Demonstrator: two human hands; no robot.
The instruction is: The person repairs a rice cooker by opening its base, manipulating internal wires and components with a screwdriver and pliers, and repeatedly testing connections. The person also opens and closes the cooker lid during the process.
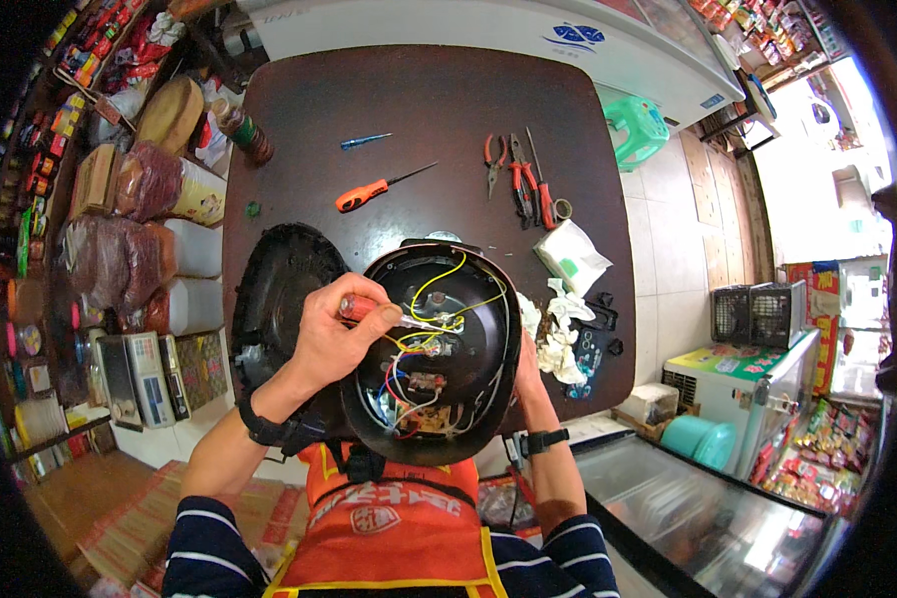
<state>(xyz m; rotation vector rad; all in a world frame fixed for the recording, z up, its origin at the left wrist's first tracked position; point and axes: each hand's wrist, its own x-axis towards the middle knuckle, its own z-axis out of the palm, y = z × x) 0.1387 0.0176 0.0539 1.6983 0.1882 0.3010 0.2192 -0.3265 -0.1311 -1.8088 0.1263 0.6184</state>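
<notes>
A dark rounded appliance housing [483,284], perhaps a rice cooker, rests at the table's near edge, its open side facing me. Inside are yellow, red, blue and white wires and a small circuit board [431,417]. My left hand [324,339] is closed around a screwdriver [361,307] with a red handle. Its shaft reaches in among the yellow wires near a metal bracket. My right hand [528,369] grips the housing's right side, its fingers mostly hidden behind the rim. A black plastic cover [287,269] lies to the left, partly behind my left hand.
On the dark table [429,100] lie an orange screwdriver [364,195], a blue screwdriver [361,142] and red-handled pliers [495,164]. Crumpled tissues [563,339], a tissue pack [573,257] and small black parts [593,344] sit at right. A bottle [244,135] stands far left.
</notes>
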